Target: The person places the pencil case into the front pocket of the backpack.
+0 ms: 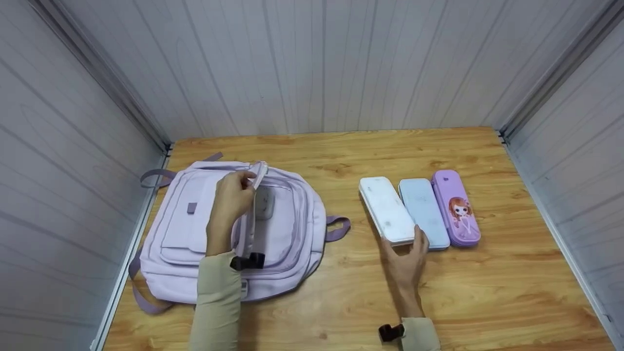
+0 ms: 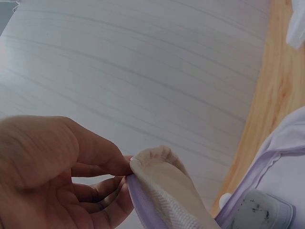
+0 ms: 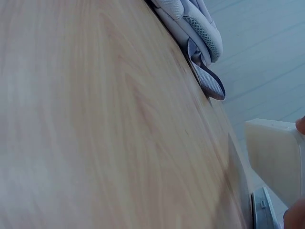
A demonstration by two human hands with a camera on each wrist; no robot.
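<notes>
1. The right hand (image 1: 407,263) is lying nearest the camera on the wooden table (image 1: 487,292), its fingers curling round the near end of the white pencil case (image 1: 387,210) and gripping it.
2. The white pencil case is stretching away from that hand, its long axis running from the fingers toward the far wall and leaning slightly left.
3. Just right of the hand's fingertips, a blue pencil case (image 1: 424,212) and a purple pencil case (image 1: 456,207) are lying parallel, touching side by side.
4. No writing is showing on any case; the purple one is bearing a cartoon girl.
5. The left hand (image 1: 230,201) is pinching the strap (image 1: 257,178) of the lilac backpack (image 1: 287,234), which is lying flat beneath it.
</notes>
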